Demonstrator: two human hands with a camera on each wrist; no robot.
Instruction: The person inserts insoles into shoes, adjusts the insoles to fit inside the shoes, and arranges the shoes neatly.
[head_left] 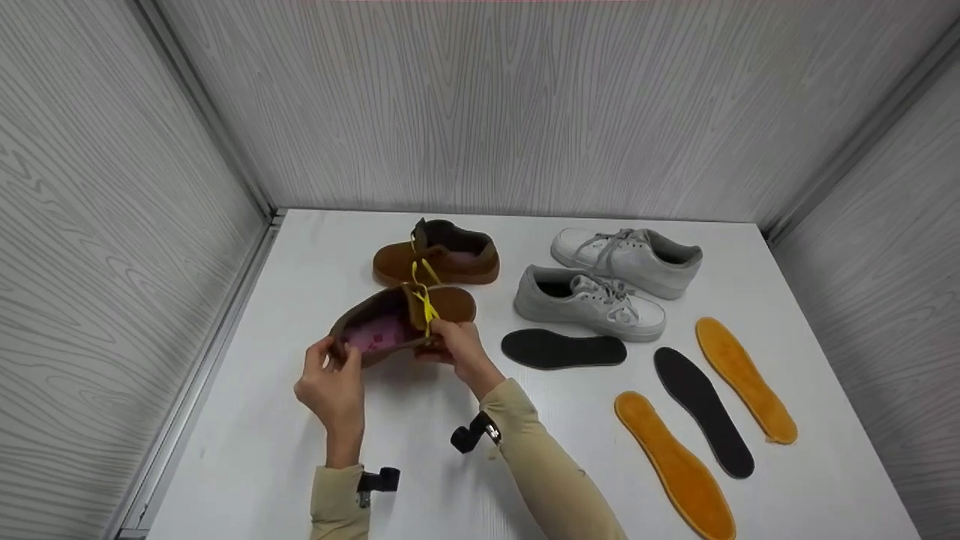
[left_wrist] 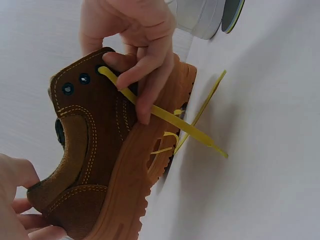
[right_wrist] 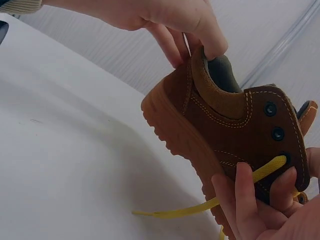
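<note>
A low brown leather-look shoe with stitched seams [right_wrist: 225, 135] is held tilted above the white tabletop [head_left: 247, 420], opening turned toward the wearer; whether its toe touches down is unclear. It should feel moderately weighty and sturdy: the thick, lugged tan sole [right_wrist: 172, 122] looks stiff, the padded brown collar [right_wrist: 215, 100] soft enough to give, and the matte upper unlikely to slip. The heel rim and the eyelet side seem sound places to hold; the loose flat yellow lace [left_wrist: 182, 125] would give poor control. The shoe spans both hands, heel to the left, toe to the right. The left hand [head_left: 335, 386] pinches the heel rim, thumb at the opening; the right hand [head_left: 465, 349] grips the near side by the eyelets, lace running past its fingers. A pinkish lining [head_left: 375, 335] shows inside. Just beyond sits a matching brown shoe [head_left: 469, 266]; to the right lies a flat black insole [head_left: 562, 349].
</note>
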